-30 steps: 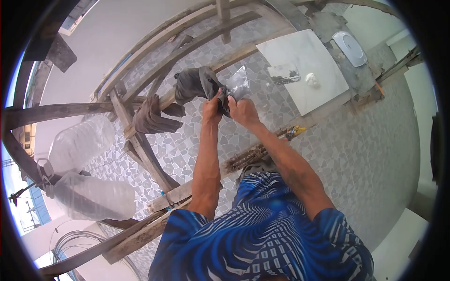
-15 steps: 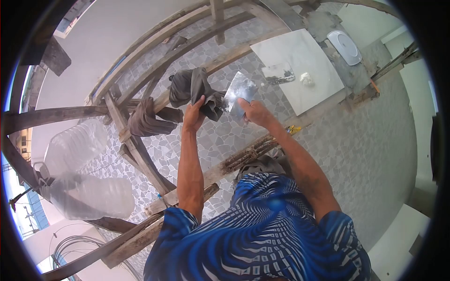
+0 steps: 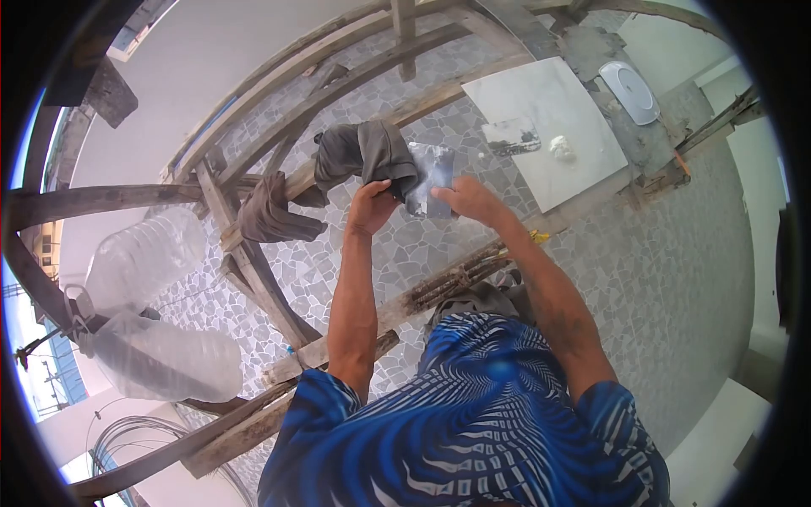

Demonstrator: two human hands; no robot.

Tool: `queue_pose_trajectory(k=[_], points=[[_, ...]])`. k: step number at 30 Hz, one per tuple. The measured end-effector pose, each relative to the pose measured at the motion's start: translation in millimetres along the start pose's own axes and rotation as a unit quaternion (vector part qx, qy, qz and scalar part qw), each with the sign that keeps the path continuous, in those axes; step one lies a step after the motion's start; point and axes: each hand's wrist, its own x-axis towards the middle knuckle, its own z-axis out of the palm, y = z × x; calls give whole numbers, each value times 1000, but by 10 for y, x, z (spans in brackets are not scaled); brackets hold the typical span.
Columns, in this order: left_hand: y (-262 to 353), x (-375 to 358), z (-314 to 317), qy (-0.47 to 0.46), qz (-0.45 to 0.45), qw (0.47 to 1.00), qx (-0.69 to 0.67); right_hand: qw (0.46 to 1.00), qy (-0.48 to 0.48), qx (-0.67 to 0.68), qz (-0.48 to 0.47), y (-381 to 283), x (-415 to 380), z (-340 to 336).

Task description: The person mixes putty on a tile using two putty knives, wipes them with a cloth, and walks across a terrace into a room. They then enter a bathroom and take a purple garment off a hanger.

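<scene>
My left hand (image 3: 372, 207) is closed on the edge of a dark grey cloth (image 3: 359, 152) draped over a wooden beam. In my right hand (image 3: 469, 201) is a flat metal putty scraper (image 3: 432, 173), its shiny blade touching the cloth's edge. Thumb and fingers pinch the blade; no handle shows. A second brownish cloth (image 3: 279, 215) hangs on the beam to the left. To the right lies a white board (image 3: 583, 173) bearing a lump of white putty (image 3: 561, 149) and another smeared flat blade (image 3: 512, 136).
Wooden beams (image 3: 317, 106) form a frame around me over a stone-patterned floor (image 3: 448, 93). Two large clear plastic bottles (image 3: 169, 355) hang at left, above coiled wire (image 3: 139, 435). A white oval tray-like object (image 3: 629, 91) rests beyond the board. Something yellow (image 3: 538, 237) sits by my right forearm.
The scraper has tilted and moved slightly down against the cloth. My left hand has shifted right and down, and the cloth now drapes more smoothly around the blade's edge.
</scene>
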Motion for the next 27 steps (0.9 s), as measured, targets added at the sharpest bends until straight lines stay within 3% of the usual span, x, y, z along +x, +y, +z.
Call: queue_pose_trajectory(k=[3,6,9,12,13,15,18,19,22,27], points=[[111,-35,248,-6,-20,994,-103,975,-23,215,56,56,64,80],[180,-77,327,-72,-53,985,-144,971,-50,224,68,3,52,30],[67,54,-21,-86,-41,989,-114,972,-101,202,71,80,162,21],[-67,135,-83,55,-53,996,45,971,-127,196,57,29,243,126],[-75,106,-3,115,-88,989,38,973,-121,188,63,-6,261,159],[-135,171,-148,96,-59,988,104,976,-110,170,74,-77,296,235],[-105,236,-138,117,-59,977,170,954,22,272,129,-147,350,512],[-92,256,-138,123,-60,974,182,959,41,251,121,-147,365,553],[-6,259,-51,170,-53,954,243,988,62,119,80,-123,368,598],[72,297,68,210,-28,927,309,991,52,89,81,-95,355,588]])
